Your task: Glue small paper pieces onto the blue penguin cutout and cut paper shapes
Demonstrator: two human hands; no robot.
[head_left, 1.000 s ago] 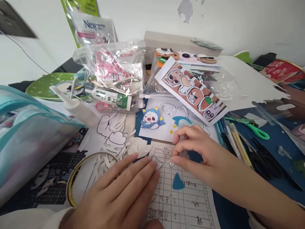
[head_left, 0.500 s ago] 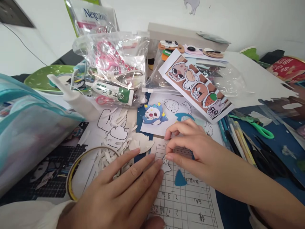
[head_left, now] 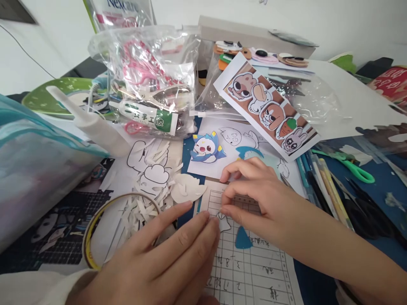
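Observation:
A small white paper cutout with drawn lines point(head_left: 224, 223) lies on a gridded, handwritten sheet point(head_left: 254, 275). My right hand point(head_left: 254, 195) pinches the cutout's upper edge between thumb and index finger, its other fingers curled above. From the left, my left hand point(head_left: 159, 254) stretches out flat over the sheet, its fingertips touching or close beside the cutout's left edge; which, I cannot tell. Just below my right thumb sits a blue triangular piece point(head_left: 243, 239). Behind my hands is a picture sheet with a blue cartoon character point(head_left: 206, 148).
Left of my hands lie a tape roll point(head_left: 87, 241), paper scraps point(head_left: 143, 214) and a white nozzle bottle point(head_left: 98, 131). A clear bag with a glue tube point(head_left: 149, 116) stands behind. To the right are pens point(head_left: 327, 190), black scissors point(head_left: 362, 216) and green-handled scissors point(head_left: 359, 169).
The view has tilted and shifted slightly. My left fingers have drawn closer together near the cutout; my right hand keeps its pinch at the same spot.

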